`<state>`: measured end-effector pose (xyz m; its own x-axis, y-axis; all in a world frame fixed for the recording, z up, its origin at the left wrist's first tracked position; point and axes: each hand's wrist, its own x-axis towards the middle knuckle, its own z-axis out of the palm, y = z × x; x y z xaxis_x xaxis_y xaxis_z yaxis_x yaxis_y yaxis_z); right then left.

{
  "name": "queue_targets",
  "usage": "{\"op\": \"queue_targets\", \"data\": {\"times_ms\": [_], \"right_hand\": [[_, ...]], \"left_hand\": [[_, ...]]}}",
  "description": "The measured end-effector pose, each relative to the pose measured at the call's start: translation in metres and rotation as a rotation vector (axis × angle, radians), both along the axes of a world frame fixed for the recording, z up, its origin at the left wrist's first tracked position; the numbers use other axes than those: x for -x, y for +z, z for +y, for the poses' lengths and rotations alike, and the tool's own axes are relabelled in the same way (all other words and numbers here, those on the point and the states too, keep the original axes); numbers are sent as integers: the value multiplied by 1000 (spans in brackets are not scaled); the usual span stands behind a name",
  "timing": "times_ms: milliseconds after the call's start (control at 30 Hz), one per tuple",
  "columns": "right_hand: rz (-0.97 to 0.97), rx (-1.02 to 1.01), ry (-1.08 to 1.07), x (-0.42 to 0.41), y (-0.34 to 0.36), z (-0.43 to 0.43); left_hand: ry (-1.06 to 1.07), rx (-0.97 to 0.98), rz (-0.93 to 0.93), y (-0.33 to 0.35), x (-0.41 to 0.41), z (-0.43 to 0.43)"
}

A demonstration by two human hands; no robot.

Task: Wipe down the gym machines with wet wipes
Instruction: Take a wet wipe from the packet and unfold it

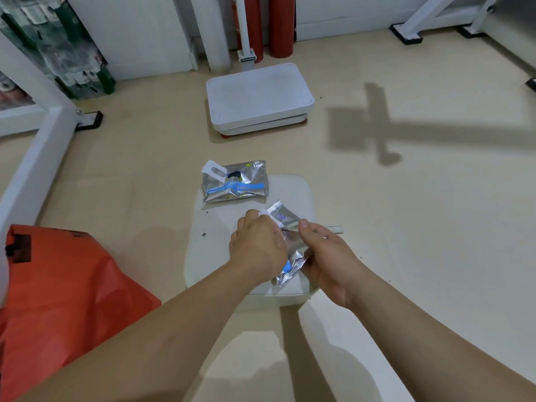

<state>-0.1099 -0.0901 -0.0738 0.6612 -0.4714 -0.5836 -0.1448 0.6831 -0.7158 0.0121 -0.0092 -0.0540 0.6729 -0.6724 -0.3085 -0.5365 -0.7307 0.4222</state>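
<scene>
Wipes pack (290, 242) held between both hands (258, 245)

On the far left corner of the seat pad (293, 192), one pack of wipes (235, 181); nearer, over the pad's middle, a second pack (287, 219) held between left hand (255, 245) and right hand (327, 256). Behind the pad, on the floor, a platform scale (258, 97); off to the left, a bag (58, 280) beside a machine frame (37, 158).
</scene>
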Motion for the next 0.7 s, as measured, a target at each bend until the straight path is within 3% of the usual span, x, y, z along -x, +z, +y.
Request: {"op": "queue_targets", "data": {"times_ms": [367,633,700], "right_hand": [[-9,4,-67,-2,1,1],[67,28,-98,-5,-1,3],[83,47,-96,-6,1,5]], "left_hand": [[90,323,403,13,-20,14],[231,488,376,21,-32,13],[184,483,346,21,-32,15]]}}
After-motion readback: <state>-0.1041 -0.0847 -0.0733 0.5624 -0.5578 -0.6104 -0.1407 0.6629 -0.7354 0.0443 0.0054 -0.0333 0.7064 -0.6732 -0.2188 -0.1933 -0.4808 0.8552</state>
